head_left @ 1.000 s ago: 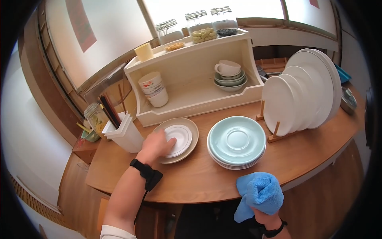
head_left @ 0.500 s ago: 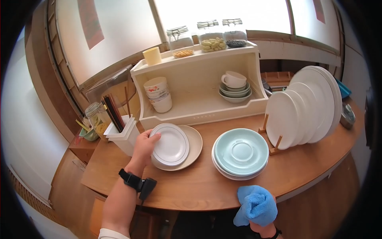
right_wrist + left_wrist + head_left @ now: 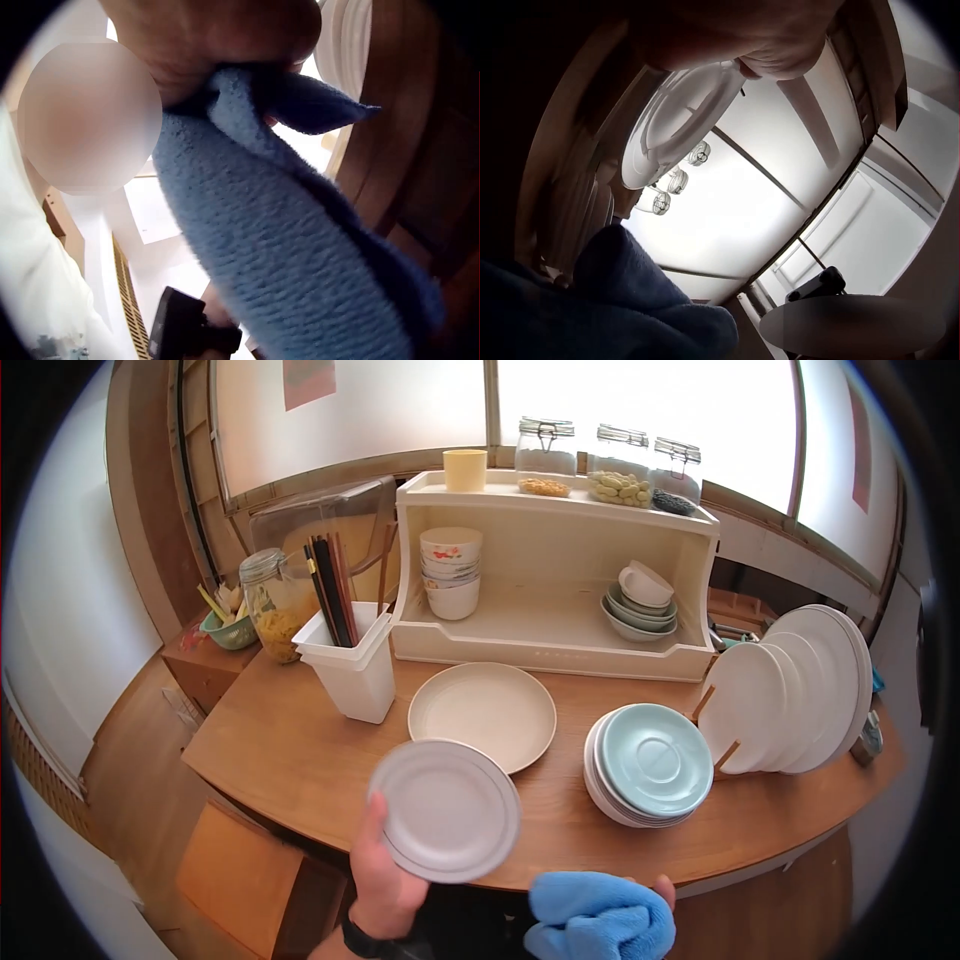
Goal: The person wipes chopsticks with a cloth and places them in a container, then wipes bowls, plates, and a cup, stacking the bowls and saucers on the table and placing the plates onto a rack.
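Observation:
My left hand (image 3: 385,880) grips a white plate (image 3: 450,812) by its left edge, thumb on the upper face, held up over the table's front edge. The left wrist view shows the underside of the same plate (image 3: 679,124). A folded blue cloth (image 3: 600,916) is in my right hand (image 3: 664,890), which it mostly hides in the head view. From the right wrist, the cloth (image 3: 277,247) hangs from the curled fingers of the hand (image 3: 217,37). Beyond the held plate, a beige plate (image 3: 482,710) lies on the table.
Right of the beige plate stands a stack topped by a light blue saucer (image 3: 657,760). White plates (image 3: 745,705) stand upright in a wooden rack. A white holder (image 3: 360,680) with chopsticks is at left. Behind, a cream shelf (image 3: 550,650) bears cups, bowls and glass jars (image 3: 620,475).
My left hand has lifted the white plate off the beige plate and brought it towards me. My right hand, with the cloth, has come inward to the left. The head view has turned.

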A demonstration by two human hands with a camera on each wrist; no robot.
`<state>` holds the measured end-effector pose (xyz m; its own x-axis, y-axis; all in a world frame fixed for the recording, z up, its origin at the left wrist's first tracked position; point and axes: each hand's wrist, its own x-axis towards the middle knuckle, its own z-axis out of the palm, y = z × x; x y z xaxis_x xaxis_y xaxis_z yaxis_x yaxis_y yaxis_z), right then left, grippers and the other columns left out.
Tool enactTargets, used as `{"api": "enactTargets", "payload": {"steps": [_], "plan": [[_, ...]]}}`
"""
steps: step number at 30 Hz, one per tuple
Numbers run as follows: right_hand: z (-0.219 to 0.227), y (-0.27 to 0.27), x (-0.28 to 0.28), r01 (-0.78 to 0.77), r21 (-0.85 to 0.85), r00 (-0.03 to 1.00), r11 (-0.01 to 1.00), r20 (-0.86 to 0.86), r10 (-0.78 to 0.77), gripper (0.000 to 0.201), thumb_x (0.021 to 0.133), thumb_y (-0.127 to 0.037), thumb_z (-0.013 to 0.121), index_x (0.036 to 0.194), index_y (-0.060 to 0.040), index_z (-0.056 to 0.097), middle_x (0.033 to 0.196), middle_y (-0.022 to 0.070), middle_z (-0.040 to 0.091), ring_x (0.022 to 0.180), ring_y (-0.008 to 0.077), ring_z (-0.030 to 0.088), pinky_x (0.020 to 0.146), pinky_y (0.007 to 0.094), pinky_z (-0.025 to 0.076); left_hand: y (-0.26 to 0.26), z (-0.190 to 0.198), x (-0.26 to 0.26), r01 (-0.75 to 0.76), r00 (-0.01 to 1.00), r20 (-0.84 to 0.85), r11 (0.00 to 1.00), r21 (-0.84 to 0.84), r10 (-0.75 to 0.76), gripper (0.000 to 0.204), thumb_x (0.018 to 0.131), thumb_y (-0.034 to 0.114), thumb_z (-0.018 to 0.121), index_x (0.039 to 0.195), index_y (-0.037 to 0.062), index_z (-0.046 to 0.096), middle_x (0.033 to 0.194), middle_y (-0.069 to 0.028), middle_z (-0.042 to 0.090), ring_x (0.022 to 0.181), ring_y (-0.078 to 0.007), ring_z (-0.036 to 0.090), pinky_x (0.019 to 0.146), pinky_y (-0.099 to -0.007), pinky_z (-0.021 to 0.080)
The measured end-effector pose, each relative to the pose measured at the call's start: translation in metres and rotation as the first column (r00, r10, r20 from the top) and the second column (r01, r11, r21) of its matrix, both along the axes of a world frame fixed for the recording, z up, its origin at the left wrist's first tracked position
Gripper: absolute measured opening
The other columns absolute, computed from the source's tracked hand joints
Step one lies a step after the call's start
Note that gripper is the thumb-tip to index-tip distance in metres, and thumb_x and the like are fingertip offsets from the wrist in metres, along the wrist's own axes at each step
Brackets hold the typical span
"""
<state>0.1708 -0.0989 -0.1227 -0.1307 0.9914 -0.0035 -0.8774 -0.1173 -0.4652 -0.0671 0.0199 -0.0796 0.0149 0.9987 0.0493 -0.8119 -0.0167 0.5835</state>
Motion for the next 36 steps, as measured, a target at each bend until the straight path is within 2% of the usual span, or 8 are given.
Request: {"api": "enactTargets", "payload": {"steps": [3,5,11,15,20,23,29,36], "plan": [[0.046,0.032,-0.038,0.257,0.702,0.419,0.665,0.539,-0.731,0.052,0.087,-0.033,0.055,0.125,0.0023,0.051,0.123,0.0203,0.056,0.109,0.0352,0.056,0.1,0.0447,0.041,-0.024,0.003,0.007,0.057,0.998,0.041,0.998,-0.003,-0.056,0.058,0.097,0.039,0.046,0.139,-0.0004,0.036,0.139,-0.017,0.046,0.127,-0.0336,0.044,0.11,-0.048,0.031],[0.073,0.049,-0.064,-0.086,0.958,-0.236,0.275,0.249,-0.939,0.05,0.085,-0.02,0.059,0.129,0.0009,0.049,0.132,0.0228,0.05,0.115,0.0399,0.052,0.099,0.0486,0.04,-0.036,-0.009,0.004,0.107,0.993,0.054,0.994,-0.019,-0.106,0.06,0.098,0.04,0.043,0.141,-0.0003,0.034,0.141,-0.0174,0.043,0.13,-0.0329,0.042,0.111,-0.0476,0.03],[0.075,0.053,-0.111,-0.307,0.791,-0.03,0.529,0.548,-0.836,0.054,0.076,-0.01,0.064,0.127,-0.0002,0.05,0.131,0.0248,0.049,0.12,0.0473,0.047,0.102,0.054,0.038,-0.069,0.01,-0.002,-0.171,0.963,-0.202,0.984,0.055,0.179,0.07,0.099,0.053,0.03,0.144,0.0001,0.029,0.144,-0.0167,0.039,0.133,-0.0296,0.039,0.112,-0.0449,0.028],[0.072,0.046,-0.133,-0.296,0.815,0.022,0.498,0.527,-0.85,0.054,0.076,-0.011,0.065,0.127,-0.0015,0.051,0.131,0.0225,0.05,0.119,0.0448,0.049,0.1,0.0504,0.041,-0.072,-0.004,-0.035,0.104,0.986,-0.157,0.957,0.27,-0.063,0.064,0.102,0.047,0.027,0.145,0.0002,0.025,0.148,-0.0154,0.034,0.135,-0.0289,0.035,0.113,-0.0431,0.024],[0.113,0.078,-0.133,-0.319,0.889,-0.057,0.328,0.327,-0.943,0.054,0.072,-0.011,0.068,0.124,-0.0042,0.055,0.123,0.0173,0.056,0.109,0.0356,0.055,0.091,0.0422,0.045,-0.065,0.016,-0.032,-0.149,0.511,-0.572,0.721,0.677,0.642,0.074,0.098,0.058,0.025,0.147,0.0025,0.024,0.149,-0.0136,0.033,0.137,-0.0289,0.032,0.115,-0.0409,0.023],[0.089,0.059,-0.137,-0.3,0.841,-0.228,0.45,0.395,-0.89,0.057,0.072,-0.011,0.067,0.126,-0.0025,0.053,0.126,0.0197,0.054,0.113,0.04,0.053,0.097,0.0462,0.042,-0.053,0.014,-0.024,-0.149,0.987,0.095,0.948,0.283,0.127,0.068,0.096,0.055,0.034,0.135,-0.0007,0.042,0.135,-0.0149,0.05,0.124,-0.0283,0.048,0.107,-0.0417,0.036],[0.104,0.067,-0.132,-0.361,0.879,-0.031,0.311,0.322,-0.946,0.057,0.069,-0.007,0.065,0.124,0.0025,0.051,0.118,0.0216,0.056,0.108,0.0393,0.054,0.091,0.0453,0.043,-0.065,-0.024,-0.023,-0.064,0.998,0.022,0.995,0.073,0.063,0.069,0.096,0.058,0.032,0.137,0.0023,0.038,0.135,-0.012,0.048,0.125,-0.0267,0.046,0.107,-0.0393,0.035],[0.089,0.052,-0.125,-0.356,0.807,-0.201,0.471,0.426,-0.882,0.058,0.069,-0.011,0.07,0.123,0.0016,0.052,0.115,0.0191,0.057,0.101,0.0363,0.056,0.087,0.0422,0.046,-0.062,0.005,-0.016,-0.153,0.988,0.022,0.972,0.177,0.152,0.062,0.094,0.047,0.043,0.137,0.0026,0.038,0.133,-0.0163,0.051,0.12,-0.0295,0.052,0.104,-0.0438,0.04]]}}
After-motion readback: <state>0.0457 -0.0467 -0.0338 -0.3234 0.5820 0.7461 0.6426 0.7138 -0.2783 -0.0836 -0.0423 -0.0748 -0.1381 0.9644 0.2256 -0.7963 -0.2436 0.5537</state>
